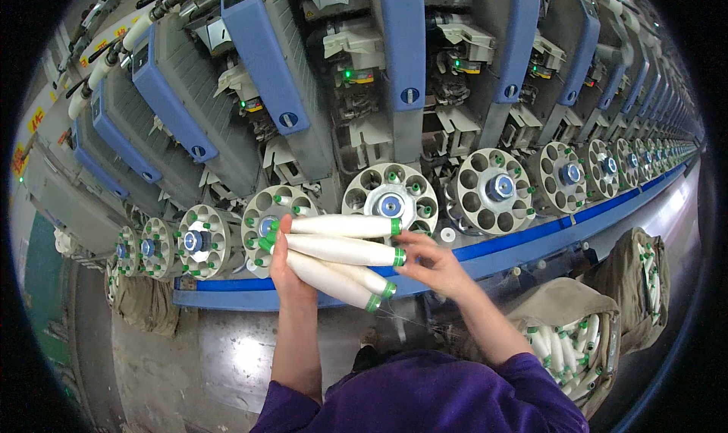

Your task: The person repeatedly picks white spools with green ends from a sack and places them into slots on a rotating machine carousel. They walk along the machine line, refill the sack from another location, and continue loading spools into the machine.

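My left hand (284,270) holds a fanned bunch of several white yarn bobbins (341,251) with green tube ends, in front of a winding machine. My right hand (432,262) touches the green tip of one of the upper bobbins with its fingertips. Behind the bobbins sit two round cream magazines with ring-shaped pockets and blue hubs, one (390,199) straight ahead and one (277,219) just left of it. Some pockets hold green-tipped tubes.
A row of more round magazines (493,186) runs left and right along a blue rail (523,240). Blue and grey machine heads (402,54) stand above. Brown cloth bags (569,342) of bobbins stand at my right; another bag (144,300) hangs at left. The concrete floor (212,357) is shiny.
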Available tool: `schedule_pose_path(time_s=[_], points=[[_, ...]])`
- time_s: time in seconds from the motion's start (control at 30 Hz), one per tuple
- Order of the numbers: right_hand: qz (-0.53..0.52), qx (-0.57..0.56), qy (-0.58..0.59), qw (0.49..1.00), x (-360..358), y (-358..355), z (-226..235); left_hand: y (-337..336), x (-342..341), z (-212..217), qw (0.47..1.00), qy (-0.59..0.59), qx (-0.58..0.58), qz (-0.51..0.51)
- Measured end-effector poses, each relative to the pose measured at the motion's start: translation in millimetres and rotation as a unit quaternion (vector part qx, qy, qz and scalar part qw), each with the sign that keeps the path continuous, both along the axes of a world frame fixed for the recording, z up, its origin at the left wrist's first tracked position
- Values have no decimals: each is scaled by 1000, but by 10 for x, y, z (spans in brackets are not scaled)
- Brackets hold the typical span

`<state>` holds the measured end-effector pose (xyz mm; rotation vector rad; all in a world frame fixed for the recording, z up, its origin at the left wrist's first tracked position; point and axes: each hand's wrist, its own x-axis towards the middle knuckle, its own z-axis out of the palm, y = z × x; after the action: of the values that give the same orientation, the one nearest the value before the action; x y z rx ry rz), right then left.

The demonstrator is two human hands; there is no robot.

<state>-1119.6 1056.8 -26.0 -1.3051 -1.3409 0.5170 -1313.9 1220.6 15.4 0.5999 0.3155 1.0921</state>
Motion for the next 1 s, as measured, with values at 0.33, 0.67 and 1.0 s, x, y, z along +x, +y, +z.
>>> schedule_pose_path(time_s=[0.33, 0.67, 1.0], points=[[-301, 326, 596, 670, 1879, -1255, -259, 28, -140, -73, 999, 3, -15, 47], [278, -251, 511, 774, -448, 318, -349, 218, 26, 59, 990, -16, 127, 54], [-271, 185, 582, 744, 1693, -642, -647, 456, -347, -24, 975, 4, 181, 125]])
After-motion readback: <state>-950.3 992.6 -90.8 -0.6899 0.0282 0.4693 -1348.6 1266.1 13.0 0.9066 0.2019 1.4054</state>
